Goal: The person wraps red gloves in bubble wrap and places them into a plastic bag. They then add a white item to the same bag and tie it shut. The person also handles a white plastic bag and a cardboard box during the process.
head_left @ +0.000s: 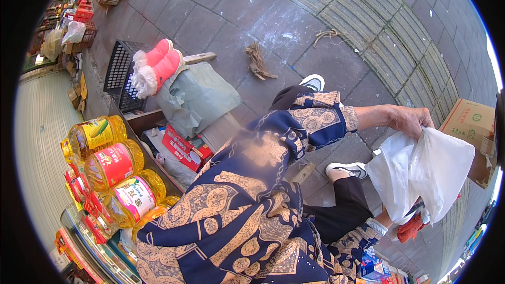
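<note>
My left hand point(412, 121) is closed around the gathered top of a white plastic bag point(440, 169), which hangs out in front of my knees. Behind that bag, the wrist of my right arm point(384, 221) shows below a patterned navy and tan sleeve. The right hand itself is mostly hidden by the white plastic, so its grip cannot be seen. Close by it is a crumpled red piece of plastic or cloth point(411, 227). A cardboard box point(469, 126) with printing stands beyond the bag.
Several bottles of cooking oil point(114, 165) stand on my left side of the view. Pink fur-trimmed boots point(159, 65) rest by a black plastic crate point(124, 75), beside a grey-green plastic sheet point(199, 98). A bundle of dry fibre point(258, 61) lies on the paving point(236, 19).
</note>
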The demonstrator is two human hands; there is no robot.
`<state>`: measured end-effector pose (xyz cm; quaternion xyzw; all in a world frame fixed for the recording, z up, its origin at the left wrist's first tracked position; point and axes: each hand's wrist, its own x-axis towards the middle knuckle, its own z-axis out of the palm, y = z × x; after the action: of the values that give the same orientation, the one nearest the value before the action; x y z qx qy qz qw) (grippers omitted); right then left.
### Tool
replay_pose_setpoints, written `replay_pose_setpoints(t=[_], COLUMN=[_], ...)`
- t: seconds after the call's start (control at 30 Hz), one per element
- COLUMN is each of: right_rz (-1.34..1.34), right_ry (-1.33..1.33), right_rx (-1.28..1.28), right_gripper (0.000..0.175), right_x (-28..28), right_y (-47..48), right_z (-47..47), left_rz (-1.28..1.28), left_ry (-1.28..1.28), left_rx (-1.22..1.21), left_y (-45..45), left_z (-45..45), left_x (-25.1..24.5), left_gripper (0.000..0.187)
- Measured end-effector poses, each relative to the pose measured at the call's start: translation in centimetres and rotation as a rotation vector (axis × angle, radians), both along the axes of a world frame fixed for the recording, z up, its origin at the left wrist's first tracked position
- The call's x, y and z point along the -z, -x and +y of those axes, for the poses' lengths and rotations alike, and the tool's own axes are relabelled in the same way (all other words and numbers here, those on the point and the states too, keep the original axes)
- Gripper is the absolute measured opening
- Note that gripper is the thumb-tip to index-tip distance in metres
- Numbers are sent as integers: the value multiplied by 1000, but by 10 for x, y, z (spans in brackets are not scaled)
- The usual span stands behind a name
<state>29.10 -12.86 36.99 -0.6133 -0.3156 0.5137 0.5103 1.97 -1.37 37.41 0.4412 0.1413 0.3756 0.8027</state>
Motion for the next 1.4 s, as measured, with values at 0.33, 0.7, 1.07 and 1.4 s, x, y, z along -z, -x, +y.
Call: replay_pose_setpoints(t=[0.33, 0.7, 1.07, 1.4], right_rz=[58, -448, -400, -376], right_ry=[-175, -309, -314, -324], right_rx=[-134, -171, -13, 5], right_gripper=[55, 69, 68, 68], right_x=[5, -1, 23, 29], right_y=[-4, 115, 137, 138], right_z=[55, 45, 43, 40], left_rz=[951, 754, 112, 159], left_ry=[-1262, -541, 373, 123], left_rx=[-343, -905, -379, -562], left_y=[20, -20, -57, -54], left_z=[-11, -7, -40, -49], left_x=[-4, 12, -1, -10], left_gripper=[10, 35, 39, 49])
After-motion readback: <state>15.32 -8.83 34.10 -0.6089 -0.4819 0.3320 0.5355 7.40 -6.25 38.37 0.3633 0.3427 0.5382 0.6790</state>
